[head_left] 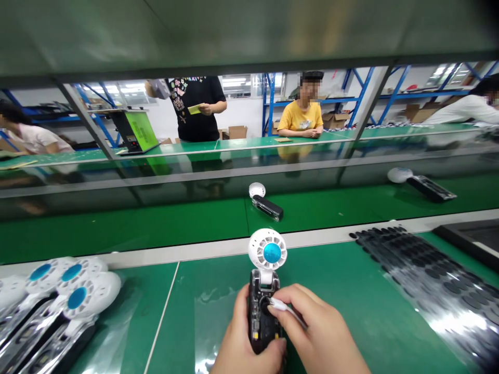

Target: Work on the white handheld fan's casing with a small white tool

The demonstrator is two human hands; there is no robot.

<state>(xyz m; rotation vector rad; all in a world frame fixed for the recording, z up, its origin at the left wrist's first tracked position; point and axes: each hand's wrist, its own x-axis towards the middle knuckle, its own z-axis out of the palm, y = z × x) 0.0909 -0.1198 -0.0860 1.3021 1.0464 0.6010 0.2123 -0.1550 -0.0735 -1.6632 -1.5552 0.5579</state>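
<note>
At the far left, a heap of white round-headed handheld fans [74, 291] with sky-blue hubs is lying on clear plastic film on a green work mat [343, 291]. Moving right, the person's left hand [237, 337] is wrapping closed around the lower body of a handheld fan with a see-through dark case [262, 324], keeping it upright over the mat, with its white vented head and blue hub standing above the fingers. The right hand [315, 322] is pinching a short white cable [287, 310], thumb and fingers pressed together, and is bringing its end against a dark round spot on the case; the fingers hide that end, so whether it is touching or seated cannot be told. Farther right, a clear film sheet carrying rows of round black pads [424, 275] is lying across the mat. Beyond a glass panel, a similar white-headed fan [265, 202] is lying on a farther green bench, and a co-worker in a yellow shirt [300, 117] is leaning at the bench beyond.
</note>
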